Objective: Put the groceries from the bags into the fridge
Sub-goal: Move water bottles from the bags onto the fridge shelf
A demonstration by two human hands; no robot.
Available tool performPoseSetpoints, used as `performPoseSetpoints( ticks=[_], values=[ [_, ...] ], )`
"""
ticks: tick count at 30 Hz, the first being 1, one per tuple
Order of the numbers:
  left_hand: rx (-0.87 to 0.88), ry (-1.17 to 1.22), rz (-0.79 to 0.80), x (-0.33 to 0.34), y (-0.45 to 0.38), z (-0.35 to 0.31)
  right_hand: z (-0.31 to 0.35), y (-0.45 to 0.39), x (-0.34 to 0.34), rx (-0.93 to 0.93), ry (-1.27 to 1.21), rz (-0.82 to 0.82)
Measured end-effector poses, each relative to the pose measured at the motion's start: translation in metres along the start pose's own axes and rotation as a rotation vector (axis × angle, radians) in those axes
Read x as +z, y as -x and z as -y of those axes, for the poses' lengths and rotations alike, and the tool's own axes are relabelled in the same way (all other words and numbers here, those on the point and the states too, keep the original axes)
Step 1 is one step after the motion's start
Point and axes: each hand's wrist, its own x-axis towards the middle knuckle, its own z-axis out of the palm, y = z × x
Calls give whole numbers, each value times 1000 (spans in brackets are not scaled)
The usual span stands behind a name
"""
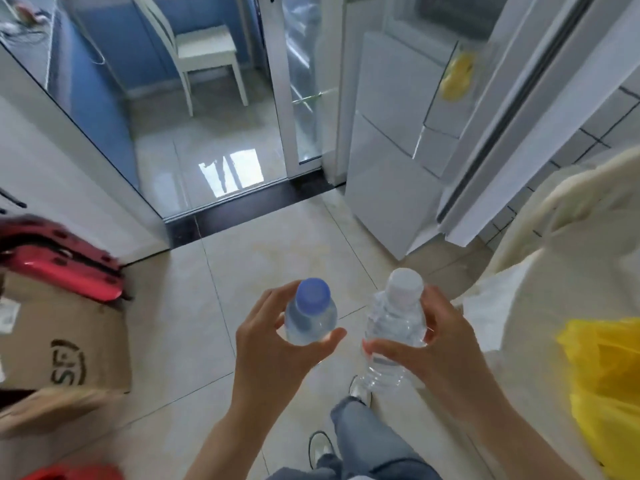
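Left hand (pixel 273 344) grips a clear bottle with a blue cap (pixel 310 311); right hand (pixel 440 344) grips a clear bottle with a white cap (pixel 394 327), both held upright above the tiled floor (pixel 194 327). Neither bottle shows a readable label. A cardboard box (pixel 65 344) at left bears the letters "SF". The white fridge (pixel 398 140) stands ahead at right. A yellow plastic bag (pixel 606 375) lies just beside the right forearm.
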Motion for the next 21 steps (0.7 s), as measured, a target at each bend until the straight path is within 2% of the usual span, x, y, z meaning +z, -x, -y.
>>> performPoseSetpoints(
  ticks=[4,11,17,21],
  values=[
    [-25,-19,-51,-15,-34,15,17,-39,21,-37,2,60],
    [-21,-16,-123,-9,-137,34,44,-143,31,-82,5,75],
    [39,-2,-106,14,-243,35,72,-232,26,-118,28,-21],
    [53,41,-81,33,-310,31,84,-282,20,-108,-55,-121]
  ],
)
